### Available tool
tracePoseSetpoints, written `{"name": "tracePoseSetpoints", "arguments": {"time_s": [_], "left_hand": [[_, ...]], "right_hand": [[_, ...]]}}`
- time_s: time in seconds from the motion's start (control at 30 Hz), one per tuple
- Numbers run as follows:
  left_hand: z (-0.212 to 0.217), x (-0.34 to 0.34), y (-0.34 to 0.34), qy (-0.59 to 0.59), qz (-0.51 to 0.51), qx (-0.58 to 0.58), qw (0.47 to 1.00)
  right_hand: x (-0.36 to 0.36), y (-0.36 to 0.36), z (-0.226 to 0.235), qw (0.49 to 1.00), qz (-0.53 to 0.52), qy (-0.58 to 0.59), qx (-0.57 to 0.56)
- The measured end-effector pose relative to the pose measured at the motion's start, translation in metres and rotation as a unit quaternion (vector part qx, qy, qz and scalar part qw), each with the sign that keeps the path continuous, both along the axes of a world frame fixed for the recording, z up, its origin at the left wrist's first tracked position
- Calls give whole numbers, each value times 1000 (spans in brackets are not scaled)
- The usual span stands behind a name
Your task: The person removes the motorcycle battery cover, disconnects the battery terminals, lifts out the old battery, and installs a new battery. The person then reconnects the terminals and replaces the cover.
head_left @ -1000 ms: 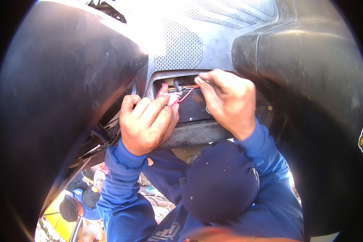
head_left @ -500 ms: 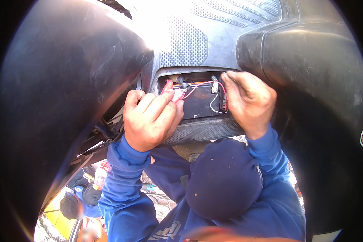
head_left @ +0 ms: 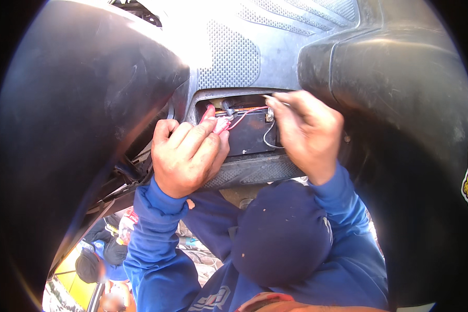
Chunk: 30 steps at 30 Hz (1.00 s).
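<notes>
A black battery [head_left: 250,136] sits in a recess of a scooter's black floorboard. My left hand [head_left: 188,153] is closed at its left end, with thumb and fingers around a pinkish-red wire bundle [head_left: 222,124]. A thin red wire [head_left: 242,119] runs from there across the battery's top toward a metal terminal [head_left: 270,115] on the right. From that terminal a pale wire [head_left: 265,136] loops down the battery's face. At the recess's right end my right hand [head_left: 311,130], slightly blurred, pinches a thin piece whose tip shows; its kind is unclear.
Textured footboard [head_left: 229,57] lies beyond the recess. Large black body panels rise at left [head_left: 99,93] and right [head_left: 395,78]. A rounded dark blue cloth shape [head_left: 281,234] lies between my forearms. Another person in a dark cap [head_left: 90,266] is at lower left.
The view has shifted slightly. My right hand has moved left over the battery's right end, covering part of the wires there. My left hand keeps its hold on the red wire bundle.
</notes>
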<state>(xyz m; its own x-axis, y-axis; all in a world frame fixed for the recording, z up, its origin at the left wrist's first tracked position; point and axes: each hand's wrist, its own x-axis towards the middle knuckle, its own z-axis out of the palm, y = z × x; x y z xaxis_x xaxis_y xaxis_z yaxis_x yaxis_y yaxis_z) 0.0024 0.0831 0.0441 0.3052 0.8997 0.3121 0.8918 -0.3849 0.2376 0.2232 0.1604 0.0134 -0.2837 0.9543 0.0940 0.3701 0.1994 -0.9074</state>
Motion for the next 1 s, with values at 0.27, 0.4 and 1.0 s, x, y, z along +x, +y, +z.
{"name": "tracePoseSetpoints", "arguments": {"time_s": [0.27,0.4,1.0], "left_hand": [[2,0,1,-7,5,2,1000],[2,1,1,-10,6,-2,1000],[3,-2,2,-20,-1,-2,1000]], "right_hand": [[24,-11,16,994,-94,-62,11],[26,-17,13,994,-79,-64,-35],[41,-21,6,989,-77,-127,6]]}}
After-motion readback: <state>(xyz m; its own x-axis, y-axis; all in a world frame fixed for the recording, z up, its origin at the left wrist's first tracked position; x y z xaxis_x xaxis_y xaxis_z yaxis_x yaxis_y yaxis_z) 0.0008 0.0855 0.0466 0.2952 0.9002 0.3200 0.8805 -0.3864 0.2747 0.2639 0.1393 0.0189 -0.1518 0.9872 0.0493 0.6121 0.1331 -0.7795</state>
